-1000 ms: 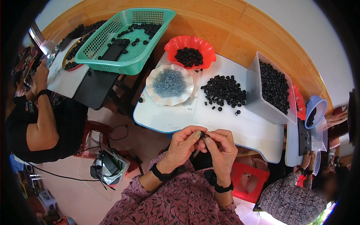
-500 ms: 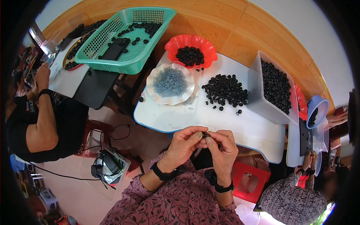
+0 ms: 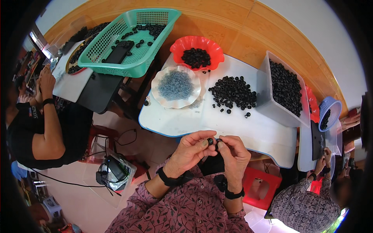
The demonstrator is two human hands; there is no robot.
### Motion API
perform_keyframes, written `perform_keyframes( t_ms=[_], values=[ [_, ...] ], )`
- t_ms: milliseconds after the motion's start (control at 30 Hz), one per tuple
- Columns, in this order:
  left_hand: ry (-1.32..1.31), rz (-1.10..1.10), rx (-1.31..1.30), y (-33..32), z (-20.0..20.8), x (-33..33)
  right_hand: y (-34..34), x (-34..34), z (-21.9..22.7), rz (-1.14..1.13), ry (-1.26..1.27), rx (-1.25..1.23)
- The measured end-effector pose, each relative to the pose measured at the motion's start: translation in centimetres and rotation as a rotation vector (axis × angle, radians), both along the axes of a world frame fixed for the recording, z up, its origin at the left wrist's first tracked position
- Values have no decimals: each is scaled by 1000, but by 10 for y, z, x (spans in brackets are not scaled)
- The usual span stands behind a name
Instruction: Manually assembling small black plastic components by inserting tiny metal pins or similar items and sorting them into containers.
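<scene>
My left hand (image 3: 187,152) pinches a small round black part (image 3: 210,141) with a hole in its face, between thumb and forefinger. Close beside it, my right hand (image 3: 234,154) grips a second small black piece (image 3: 219,142), mostly covered by the thumb and fingers. A narrow gap separates the two pieces. Both hands are raised in front of the near edge of the white table (image 3: 175,124). Beyond them lies a loose pile of black parts (image 3: 232,93). A white scalloped dish (image 3: 158,97) on the left holds many small clear bluish pieces.
Behind are a red scalloped bowl (image 3: 217,52) of black parts and a clear bin (image 3: 272,110) full of them. A green basket (image 3: 128,69) stands at the far left. Co-workers sit on both sides; a red stool (image 3: 258,202) is at right.
My hands have moved slightly apart at the fingertips, and two separate black pieces now show between them. The left piece now turns its holed face into view.
</scene>
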State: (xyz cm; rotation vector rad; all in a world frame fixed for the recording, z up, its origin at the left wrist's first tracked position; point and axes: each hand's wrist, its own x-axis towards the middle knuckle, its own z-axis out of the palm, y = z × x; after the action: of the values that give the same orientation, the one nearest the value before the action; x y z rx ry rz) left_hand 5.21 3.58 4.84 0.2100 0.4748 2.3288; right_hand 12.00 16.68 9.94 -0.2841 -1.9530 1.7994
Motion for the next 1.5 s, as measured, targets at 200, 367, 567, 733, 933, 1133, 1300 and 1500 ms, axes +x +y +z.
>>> perform_keyframes(
  t_ms=[200,367,567,733,933,1133,1300,1500],
  values=[
    [83,-16,27,2,-3,1,2,2,-2,41,-12,-34],
    [123,-26,75,2,-4,1,2,3,1,77,13,-80],
    [124,-11,56,3,-7,2,2,3,0,99,24,-104],
    [134,1,8,1,-5,3,0,2,0,111,21,-101],
    [151,46,-46,2,-5,5,0,1,-4,95,21,-42],
    [197,80,-223,1,-4,6,-1,0,-4,54,19,87],
    [225,109,-206,2,0,6,0,-1,-7,37,27,151],
    [268,144,-271,1,-2,7,-2,1,-1,33,-19,121]
  ],
)
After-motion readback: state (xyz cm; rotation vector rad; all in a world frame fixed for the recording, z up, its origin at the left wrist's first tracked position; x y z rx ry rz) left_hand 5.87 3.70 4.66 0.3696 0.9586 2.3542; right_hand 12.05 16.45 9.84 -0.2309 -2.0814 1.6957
